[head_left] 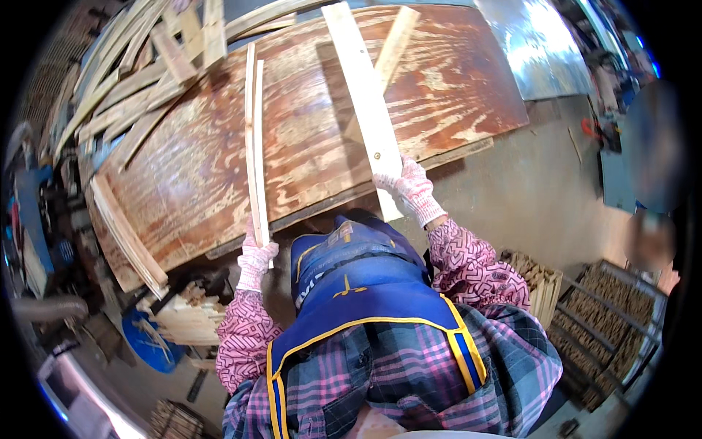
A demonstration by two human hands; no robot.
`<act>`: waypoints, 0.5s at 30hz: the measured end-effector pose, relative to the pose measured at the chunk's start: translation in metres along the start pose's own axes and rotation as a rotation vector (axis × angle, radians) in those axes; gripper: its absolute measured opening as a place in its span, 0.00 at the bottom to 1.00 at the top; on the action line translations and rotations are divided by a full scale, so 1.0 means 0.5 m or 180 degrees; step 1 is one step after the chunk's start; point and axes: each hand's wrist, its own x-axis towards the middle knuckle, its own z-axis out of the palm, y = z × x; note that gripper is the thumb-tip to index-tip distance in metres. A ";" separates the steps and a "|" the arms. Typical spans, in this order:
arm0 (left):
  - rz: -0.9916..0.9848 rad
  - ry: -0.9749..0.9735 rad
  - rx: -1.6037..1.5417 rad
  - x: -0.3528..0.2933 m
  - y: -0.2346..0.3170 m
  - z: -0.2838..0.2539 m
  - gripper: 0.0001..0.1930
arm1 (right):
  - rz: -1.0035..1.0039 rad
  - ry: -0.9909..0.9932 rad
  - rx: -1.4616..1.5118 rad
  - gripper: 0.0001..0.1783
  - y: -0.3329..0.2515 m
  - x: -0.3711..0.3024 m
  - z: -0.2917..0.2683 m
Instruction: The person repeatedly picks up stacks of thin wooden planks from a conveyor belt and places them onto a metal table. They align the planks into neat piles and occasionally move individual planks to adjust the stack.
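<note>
My left hand (pixel 256 260), in a pink and white knit glove, is closed around the near ends of two narrow wooden strips (pixel 254 146). The strips lie side by side across the worn plywood tabletop (pixel 197 164), running away from me. In the same kind of glove, my right hand (pixel 412 192) grips the near end of a wide pale board (pixel 363 99) with a small knot. This board slants to the far left and casts a shadow on the tabletop. A shorter wooden piece (pixel 397 40) lies partly hidden beneath it.
A heap of wooden slats (pixel 135 88) covers the far left. Several strips (pixel 128 238) lie along the table's left end. A shiny metal sheet (pixel 537 47) is at far right. Below are a blue basin (pixel 150 344), bundled sticks (pixel 534 282) and a rack of short pieces (pixel 603 322).
</note>
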 end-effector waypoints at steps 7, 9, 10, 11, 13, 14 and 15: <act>-0.0283 -0.2660 -0.2660 0.150 0.330 0.218 0.38 | 0.0303 0.0832 0.1120 0.24 0.058 -0.022 -0.086; -0.1239 -0.2926 -0.3323 0.176 0.417 0.276 0.35 | 0.0371 0.0996 0.1358 0.23 0.120 -0.015 -0.096; -0.1070 -0.2624 -0.2911 0.205 0.434 0.290 0.33 | 0.0406 0.1059 0.1195 0.22 0.142 -0.013 -0.103; -0.0930 -0.2310 -0.2510 0.220 0.449 0.302 0.30 | 0.0441 0.1079 0.1250 0.22 0.152 -0.022 -0.110; -0.1040 -0.1832 -0.2357 0.235 0.469 0.330 0.25 | 0.0505 0.1107 0.1356 0.22 0.167 -0.034 -0.122; -0.0938 -0.1664 -0.2195 0.252 0.465 0.335 0.24 | 0.0488 0.1098 0.1160 0.22 0.172 -0.038 -0.126; -0.0857 -0.1538 -0.2025 0.262 0.473 0.345 0.24 | 0.0521 0.1010 0.1263 0.22 0.181 -0.038 -0.133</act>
